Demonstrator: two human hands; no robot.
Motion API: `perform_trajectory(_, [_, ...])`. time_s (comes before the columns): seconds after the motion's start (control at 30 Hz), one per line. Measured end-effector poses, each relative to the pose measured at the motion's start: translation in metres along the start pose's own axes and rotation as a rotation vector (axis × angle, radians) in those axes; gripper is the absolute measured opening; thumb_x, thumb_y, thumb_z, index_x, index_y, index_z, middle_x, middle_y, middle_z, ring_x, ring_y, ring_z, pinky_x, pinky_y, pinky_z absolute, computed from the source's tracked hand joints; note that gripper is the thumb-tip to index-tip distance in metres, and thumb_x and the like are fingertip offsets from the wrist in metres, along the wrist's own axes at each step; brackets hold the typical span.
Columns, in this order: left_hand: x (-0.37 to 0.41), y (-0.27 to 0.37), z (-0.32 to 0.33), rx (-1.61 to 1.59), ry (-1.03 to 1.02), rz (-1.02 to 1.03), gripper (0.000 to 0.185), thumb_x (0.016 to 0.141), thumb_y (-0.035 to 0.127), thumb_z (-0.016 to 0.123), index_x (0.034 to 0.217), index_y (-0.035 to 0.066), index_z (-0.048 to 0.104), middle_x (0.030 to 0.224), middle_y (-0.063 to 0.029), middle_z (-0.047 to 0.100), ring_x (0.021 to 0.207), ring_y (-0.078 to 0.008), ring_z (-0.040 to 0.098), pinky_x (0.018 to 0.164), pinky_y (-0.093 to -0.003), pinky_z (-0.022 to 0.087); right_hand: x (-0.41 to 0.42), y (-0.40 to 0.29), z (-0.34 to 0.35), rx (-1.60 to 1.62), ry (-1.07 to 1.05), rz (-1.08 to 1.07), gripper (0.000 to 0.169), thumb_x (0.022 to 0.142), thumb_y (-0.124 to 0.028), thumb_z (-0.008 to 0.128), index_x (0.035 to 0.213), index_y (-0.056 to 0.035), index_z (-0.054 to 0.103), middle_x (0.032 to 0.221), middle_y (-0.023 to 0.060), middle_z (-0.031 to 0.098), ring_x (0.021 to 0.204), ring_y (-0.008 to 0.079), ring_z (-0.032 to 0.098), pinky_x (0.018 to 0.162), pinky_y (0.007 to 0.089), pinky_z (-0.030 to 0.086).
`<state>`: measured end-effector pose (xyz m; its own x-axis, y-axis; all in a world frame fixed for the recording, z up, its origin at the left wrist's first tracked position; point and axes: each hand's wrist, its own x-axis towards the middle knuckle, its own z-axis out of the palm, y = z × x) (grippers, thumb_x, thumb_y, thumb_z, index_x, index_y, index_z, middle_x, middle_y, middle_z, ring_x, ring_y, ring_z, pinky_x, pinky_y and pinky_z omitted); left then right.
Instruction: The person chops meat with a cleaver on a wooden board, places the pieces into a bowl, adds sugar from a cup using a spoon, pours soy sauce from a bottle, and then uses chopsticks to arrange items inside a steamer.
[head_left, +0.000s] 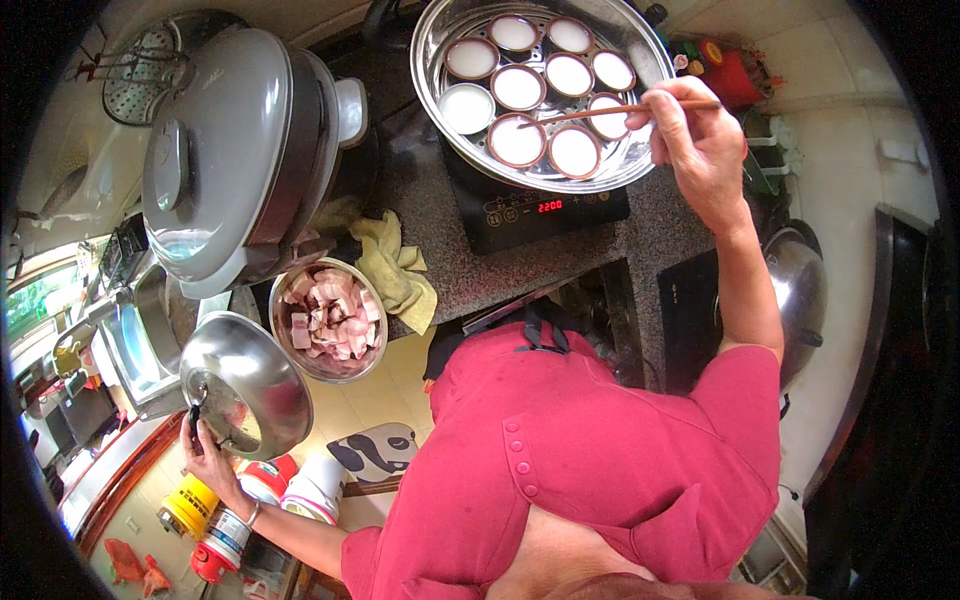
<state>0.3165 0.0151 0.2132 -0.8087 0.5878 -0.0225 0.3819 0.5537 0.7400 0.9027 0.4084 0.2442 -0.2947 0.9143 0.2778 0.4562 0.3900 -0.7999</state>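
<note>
Between the thumb and fingers of my right hand (694, 142) is a thin brown stick (619, 110), like a chopstick. Its tip touches or hovers just over the white filling of a small brown-rimmed bowl (517, 140). Several such bowls with white contents stand in a round steel steamer tray (450, 154) at the top of the view; one bowl (466, 109) has a pale rim. Far to the lower left, my left hand (206, 457) holds a domed metal lid (262, 390) by its black handle, with the lid tilted on its side.
Below the steamer is an induction cooker (525, 225) with a lit display. A steel bowl of cut raw meat (330, 319), a yellow-green cloth (397, 274) and a large grey lidded cooker (225, 142) stand to the left. A metal wok lid (796, 300) is at right.
</note>
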Motion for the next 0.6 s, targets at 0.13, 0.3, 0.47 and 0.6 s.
perform_trajectory(0.13, [-0.001, 0.003, 0.003, 0.028, 0.019, 0.007, 0.033, 0.099, 0.015, 0.064, 0.128, -0.001, 0.062, 0.084, 0.0050, 0.055, 0.072, -0.0039, 0.045, 0.061, -0.0198, 0.036, -0.011, 0.003, -0.006, 0.064, -0.047, 0.047, 0.016, 0.104, -0.013, 0.052, 0.104, 0.0003, 0.061, 0.083, 0.0093, 0.071, 0.054, 0.0026, 0.050, 0.049, 0.0174, 0.040])
perform_trajectory(0.3, [-0.004, 0.006, 0.005, 0.039, 0.017, 0.031, 0.034, 0.099, 0.015, 0.064, 0.128, -0.001, 0.062, 0.086, 0.0042, 0.056, 0.072, -0.0042, 0.045, 0.062, -0.0197, 0.036, -0.009, -0.006, 0.012, 0.078, -0.052, 0.074, 0.014, 0.100, -0.013, 0.059, 0.101, -0.0002, 0.064, 0.074, 0.0052, 0.072, 0.053, 0.0069, 0.057, 0.050, 0.0230, 0.046])
perform_trajectory(0.47, [-0.006, 0.009, 0.003, 0.018, 0.004, -0.003, 0.034, 0.099, 0.016, 0.063, 0.128, -0.001, 0.062, 0.088, 0.0038, 0.057, 0.073, -0.0041, 0.046, 0.063, -0.0199, 0.037, 0.000, -0.007, 0.005, 0.020, -0.015, 0.024, 0.013, 0.099, -0.013, 0.059, 0.101, -0.0009, 0.064, 0.077, 0.0066, 0.073, 0.055, 0.0080, 0.059, 0.051, 0.0234, 0.047])
perform_trajectory(0.6, [-0.007, 0.007, 0.006, -0.026, 0.016, -0.013, 0.033, 0.099, 0.016, 0.063, 0.128, -0.001, 0.061, 0.089, 0.0039, 0.058, 0.073, -0.0040, 0.045, 0.062, -0.0200, 0.036, -0.011, 0.001, -0.008, -0.017, -0.053, 0.001, 0.014, 0.104, -0.009, 0.052, 0.103, 0.0008, 0.061, 0.083, 0.0097, 0.071, 0.053, 0.0030, 0.050, 0.048, 0.0174, 0.041])
